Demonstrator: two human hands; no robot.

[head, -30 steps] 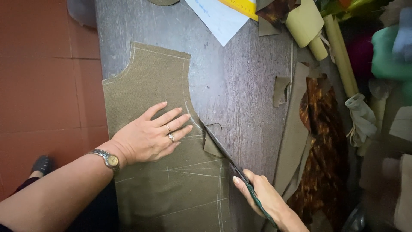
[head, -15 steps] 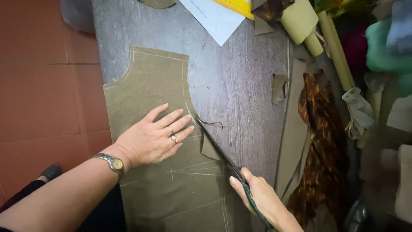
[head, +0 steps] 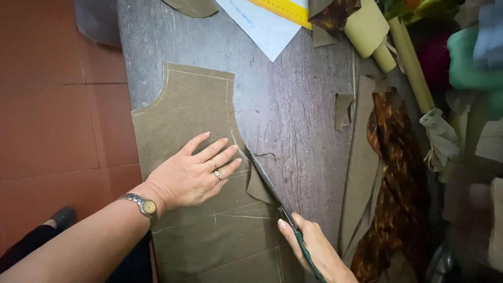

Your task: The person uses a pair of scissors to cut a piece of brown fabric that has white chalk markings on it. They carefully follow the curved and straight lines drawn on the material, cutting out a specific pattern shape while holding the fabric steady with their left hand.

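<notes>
An olive-green cloth panel (head: 194, 110) with white chalk lines lies on a grey wooden table (head: 298, 105). My left hand (head: 194, 173), with a ring and a wristwatch, rests flat on the cloth, fingers spread, close to the curved right edge. My right hand (head: 317, 246) grips a pair of scissors (head: 272, 194) with green handles. Their long blades lie along the cloth's right edge, tips by my left fingertips. A cut flap of cloth (head: 258, 186) curls up beside the blades.
A strip of olive cloth (head: 361, 167) and a brown patterned fabric (head: 393, 173) lie to the right. Paper rolls (head: 367, 26), a white paper sheet (head: 262, 26) and a yellow ruler (head: 283, 9) are at the far end. Red floor tiles (head: 57, 105) show at the left.
The view has shifted a little. My right hand has moved slightly forward with the scissors along the cloth's edge. My left hand stays pressed on the cloth.
</notes>
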